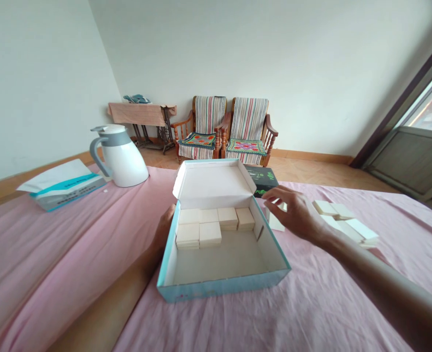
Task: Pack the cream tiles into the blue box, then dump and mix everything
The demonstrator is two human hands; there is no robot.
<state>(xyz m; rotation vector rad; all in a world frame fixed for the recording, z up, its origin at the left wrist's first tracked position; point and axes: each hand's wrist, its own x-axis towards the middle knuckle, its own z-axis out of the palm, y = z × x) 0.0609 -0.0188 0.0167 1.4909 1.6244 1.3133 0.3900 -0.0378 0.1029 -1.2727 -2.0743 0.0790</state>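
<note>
A pale blue cardboard box (225, 288) stands with its lid (214, 178) raised, white inside. Several stacks of cream-white square cards (209, 233) fill its far and left parts, while the near right floor is bare. Against the box's outer left wall rests my left hand (165, 222), its fingers mostly hidden. My right hand (289, 211) hovers just outside the right wall, fingers bent and apart, with nothing visible between them. Below it, partly covered, lie white cards (275, 221) on the cloth. Further right are more stacks of these cards (344, 222).
A pink cloth (128, 234) covers the surface. A black box with green print (262, 181) stands behind the lid. To the left are a white and grey jug (124, 159) and a tissue pack (67, 188). Two wooden armchairs (247, 120) stand by the wall.
</note>
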